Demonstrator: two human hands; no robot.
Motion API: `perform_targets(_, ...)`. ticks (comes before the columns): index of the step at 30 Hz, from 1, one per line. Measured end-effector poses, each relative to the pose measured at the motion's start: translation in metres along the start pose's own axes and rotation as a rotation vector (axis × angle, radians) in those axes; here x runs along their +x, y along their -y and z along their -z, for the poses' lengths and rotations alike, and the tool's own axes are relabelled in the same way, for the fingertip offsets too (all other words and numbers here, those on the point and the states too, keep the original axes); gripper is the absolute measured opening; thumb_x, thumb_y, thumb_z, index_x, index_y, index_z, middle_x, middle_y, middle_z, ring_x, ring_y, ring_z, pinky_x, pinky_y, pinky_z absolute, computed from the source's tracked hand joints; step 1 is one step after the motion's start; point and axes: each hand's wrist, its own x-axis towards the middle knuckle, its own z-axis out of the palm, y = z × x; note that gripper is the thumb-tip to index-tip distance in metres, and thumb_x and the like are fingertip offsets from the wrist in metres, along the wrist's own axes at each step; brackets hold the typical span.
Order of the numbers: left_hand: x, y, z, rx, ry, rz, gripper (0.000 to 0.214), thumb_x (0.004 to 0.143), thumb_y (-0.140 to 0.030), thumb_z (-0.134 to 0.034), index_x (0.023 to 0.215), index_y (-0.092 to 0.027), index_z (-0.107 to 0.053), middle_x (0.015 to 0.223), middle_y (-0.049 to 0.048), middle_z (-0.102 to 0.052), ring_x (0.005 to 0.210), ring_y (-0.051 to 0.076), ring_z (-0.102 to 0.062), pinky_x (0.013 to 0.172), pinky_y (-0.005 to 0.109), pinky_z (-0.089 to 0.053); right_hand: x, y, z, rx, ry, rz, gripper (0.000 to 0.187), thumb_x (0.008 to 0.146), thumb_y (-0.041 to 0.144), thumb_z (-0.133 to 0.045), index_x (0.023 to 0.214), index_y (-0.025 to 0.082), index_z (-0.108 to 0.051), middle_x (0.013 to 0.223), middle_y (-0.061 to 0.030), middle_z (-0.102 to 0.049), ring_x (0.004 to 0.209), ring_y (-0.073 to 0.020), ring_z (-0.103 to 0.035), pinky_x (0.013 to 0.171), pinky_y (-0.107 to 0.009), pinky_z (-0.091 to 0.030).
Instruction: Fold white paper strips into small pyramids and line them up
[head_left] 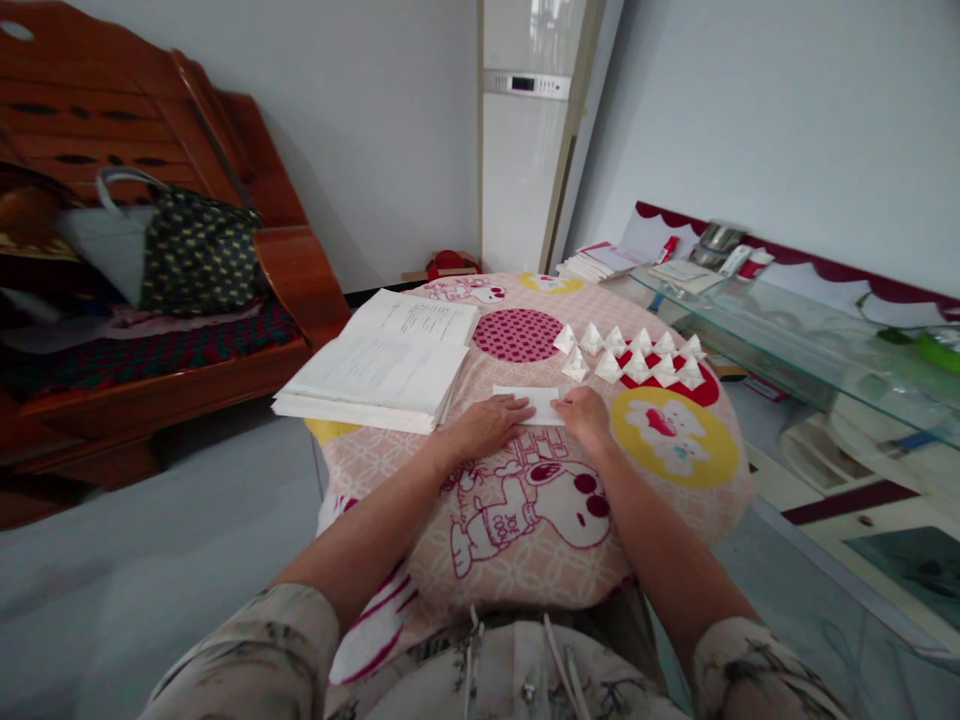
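A small white strip of folded paper lies on the cloth-covered round table in front of me. My left hand rests flat on its left end, fingers stretched out. At the right end, my right hand has its fingers curled closed on the paper's edge. Just beyond my right hand stand two rows of white folded paper pieces with pointed tops. Left of my hands is a thick stack of printed sheets, lying open like a book.
The round table wears a pink cartoon-patterned cloth. To the right runs a glass-topped cabinet bearing papers and a metal container. On the left, a wooden bench holds a dark patterned bag. A tall white appliance stands behind.
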Motion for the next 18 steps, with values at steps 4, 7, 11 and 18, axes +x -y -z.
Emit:
perform_targets(4,0.000,-0.002,-0.009,0.076,-0.002,-0.051,0.050,0.108,-0.037,-0.038,0.151,-0.014,-0.048,0.157,0.0159,-0.050,0.149,0.025,-0.043,0.124,0.040,-0.028,0.001,-0.001,0.004,0.156,-0.096,-0.036,0.029,0.089,0.034,-0.063,0.084,0.011,-0.080,0.085,-0.0129,-0.078,0.076,-0.0203,-0.069,0.065,-0.026,-0.045)
perform_targets(7,0.000,-0.002,-0.016,0.118,-0.033,-0.085,0.053,0.108,-0.039,-0.036,0.150,-0.009,-0.048,0.156,0.0204,-0.050,0.148,0.027,-0.044,0.124,0.042,-0.027,-0.002,0.004,0.003,0.399,-0.168,0.014,0.026,0.087,0.027,-0.058,0.090,0.011,-0.079,0.083,-0.0093,-0.078,0.070,-0.0177,-0.068,0.061,-0.023,-0.047)
perform_targets(11,-0.001,-0.002,-0.021,0.157,-0.070,-0.084,0.056,0.108,-0.045,-0.035,0.152,-0.011,-0.046,0.155,0.0214,-0.050,0.146,0.029,-0.046,0.122,0.045,-0.030,-0.007,0.012,-0.007,0.592,0.088,0.098,0.023,0.082,0.018,-0.055,0.087,0.013,-0.076,0.068,-0.0034,-0.072,0.054,-0.0132,-0.062,0.051,-0.020,-0.043)
perform_targets(18,-0.006,-0.001,-0.024,0.131,-0.070,-0.076,0.066,0.106,-0.053,-0.035,0.153,-0.008,-0.043,0.159,0.0255,-0.043,0.149,0.037,-0.040,0.120,0.050,-0.030,-0.010,0.013,-0.005,0.375,0.193,0.049,0.018,0.081,0.016,-0.060,0.084,0.013,-0.077,0.056,0.0003,-0.066,0.045,-0.0103,-0.054,0.051,-0.020,-0.041)
